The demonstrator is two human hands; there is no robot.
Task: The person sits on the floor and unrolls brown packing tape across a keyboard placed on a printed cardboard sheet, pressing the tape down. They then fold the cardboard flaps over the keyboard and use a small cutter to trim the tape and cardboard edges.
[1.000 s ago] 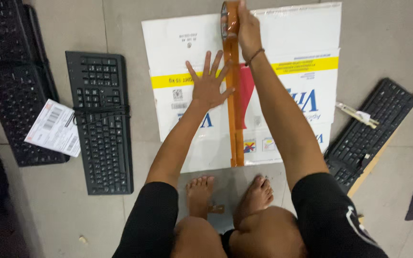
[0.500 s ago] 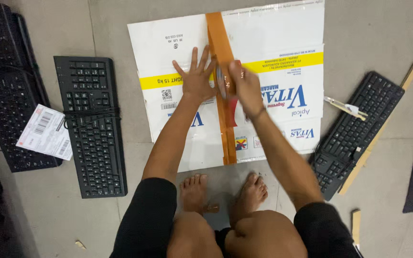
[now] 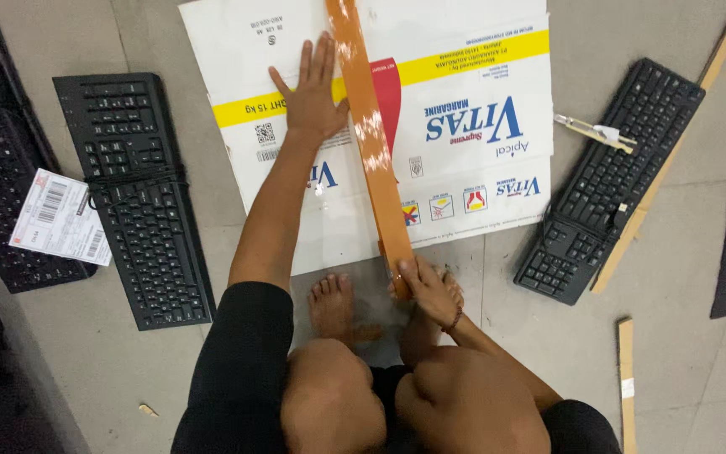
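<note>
Head view: flattened cardboard box (image 3: pixel 464 109) on floor, brown tape strip (image 3: pixel 371 143) running down its seam. Left hand (image 3: pixel 313 97) flat, open, pinning the box. Right hand (image 3: pixel 426 290) pinches the tape's near end. Taping step; next likely calls for pressing that end down firmly.

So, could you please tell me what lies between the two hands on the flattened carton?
In the head view, the brown tape strip runs between them, from beside the left hand down to the right hand, over the white carton.
</note>
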